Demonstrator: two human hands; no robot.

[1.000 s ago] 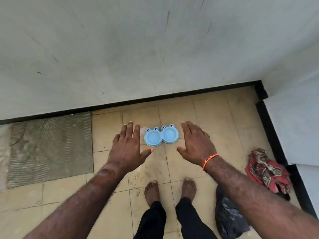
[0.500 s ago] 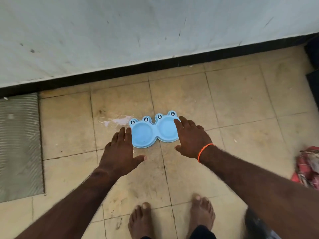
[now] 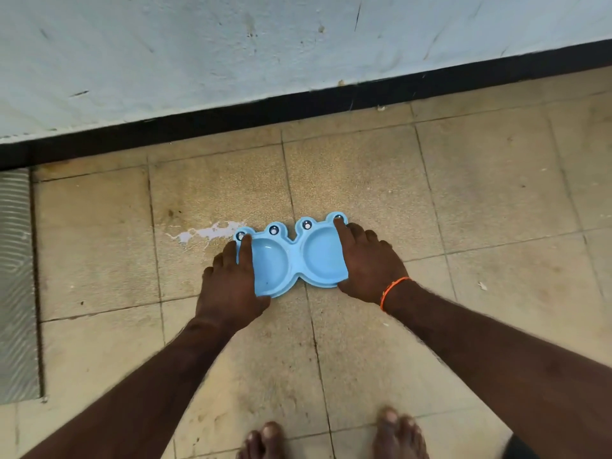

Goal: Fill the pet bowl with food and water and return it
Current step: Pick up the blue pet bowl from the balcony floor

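Both hands have closed in since half a second ago: my left hand [image 3: 231, 286], which lay flat on the tile just short of the bowl, now sits over its left end, and my right hand [image 3: 367, 260] has slid further over the right end. The view has also dropped closer, so the feet at the bottom of the frame are cut off at the toes.

From the grip outward: the left index finger lies along the rim of the left basin and the thumb looks tucked at the lower edge, so I read it as clasping the pet bowl [image 3: 291, 256]. The right grip does the same on the other side, index finger stretched up to the far eye knob. I cannot see under either palm.

Centre of the frame, the blue two-basin bowl rests on the floor [image 3: 364, 359], both basins looking empty, with a pale spill mark [image 3: 205, 232] touching its upper left corner and the wall [image 3: 231, 44] above.

I judge this the pickup, the very first step. Next calls for an even, level lift with both hands.
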